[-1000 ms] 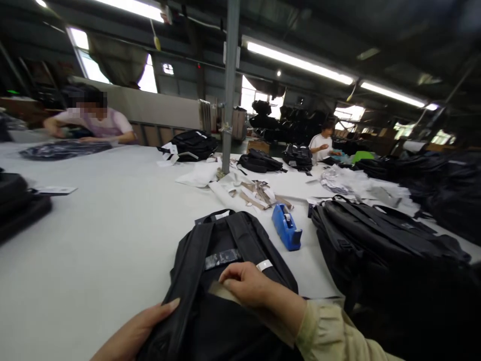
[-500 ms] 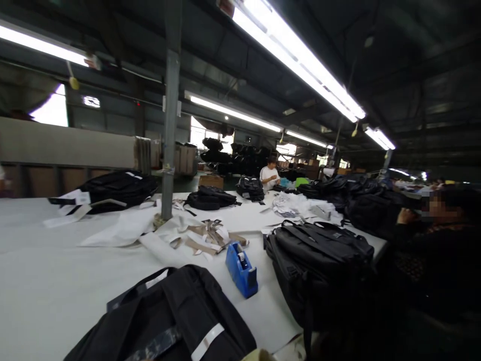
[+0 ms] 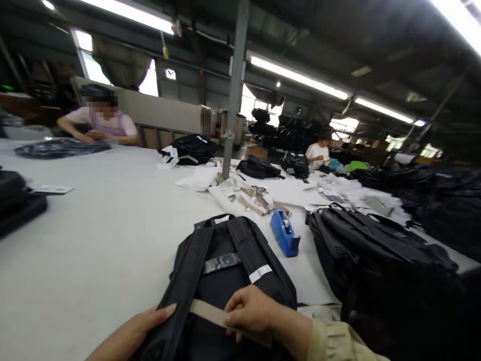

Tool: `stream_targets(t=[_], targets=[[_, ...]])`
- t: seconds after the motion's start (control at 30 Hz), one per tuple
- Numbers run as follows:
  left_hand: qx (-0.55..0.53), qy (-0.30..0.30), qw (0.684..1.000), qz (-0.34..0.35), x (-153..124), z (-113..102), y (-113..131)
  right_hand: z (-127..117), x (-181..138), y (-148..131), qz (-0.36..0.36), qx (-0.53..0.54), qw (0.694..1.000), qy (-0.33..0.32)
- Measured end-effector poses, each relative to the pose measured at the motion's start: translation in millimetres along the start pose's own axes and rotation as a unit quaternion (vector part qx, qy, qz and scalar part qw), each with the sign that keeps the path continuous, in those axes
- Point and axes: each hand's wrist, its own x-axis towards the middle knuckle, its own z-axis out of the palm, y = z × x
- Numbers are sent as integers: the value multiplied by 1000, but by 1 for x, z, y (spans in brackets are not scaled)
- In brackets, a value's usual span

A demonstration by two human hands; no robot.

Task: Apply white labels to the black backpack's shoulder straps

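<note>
A black backpack [image 3: 214,281] lies in front of me on the white table, its shoulder straps facing up. My right hand [image 3: 251,311] is closed in a pinch on a beige paper strip [image 3: 208,313] that crosses the back panel and runs under the left strap. At the lower left, my left hand [image 3: 148,326] has its thumb on the left shoulder strap [image 3: 190,271]; its other fingers are hidden behind the bag's edge. A white tag [image 3: 260,273] wraps the right strap, and a shiny dark band [image 3: 221,263] spans between both straps.
A blue tape dispenser [image 3: 284,234] stands right of the backpack. More black backpacks [image 3: 361,240] are piled to the right. Beige paper scraps [image 3: 257,198] lie near a grey post [image 3: 236,90]. One co-worker [image 3: 103,118] sits far left, another [image 3: 318,150] farther back.
My view has swung left and down, bringing the whole backpack and a co-worker at left into sight. Both my hands now show on the backpack, the right one holding the paper strip.
</note>
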Motion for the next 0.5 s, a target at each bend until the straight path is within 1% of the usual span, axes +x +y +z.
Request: stream_targets(t=[0.03, 0.1, 0.2, 0.27, 0.37, 0.43, 0.5], targets=[[9, 13, 1000, -1, -4, -3, -2, -3, -7, -1, 8, -16, 1000, 20], [35, 21, 999, 4, -8, -4, -2, -10, -14, -7, 3, -62, 996, 64], [61, 25, 998, 3, -8, -1, 0, -18, -13, -22, -53, -151, 981, 109], [62, 32, 998, -11, -8, -1, 0, -22, -8, -34, -85, -211, 967, 114], [42, 32, 998, -27, -11, 0, -2, -24, -2, -51, -115, -282, 946, 116], [23, 29, 999, -29, -13, 3, -3, -19, 1, -59, -116, -307, 937, 121], [6, 28, 999, -28, -15, 5, -5, -11, 6, -63, -103, -305, 939, 121]])
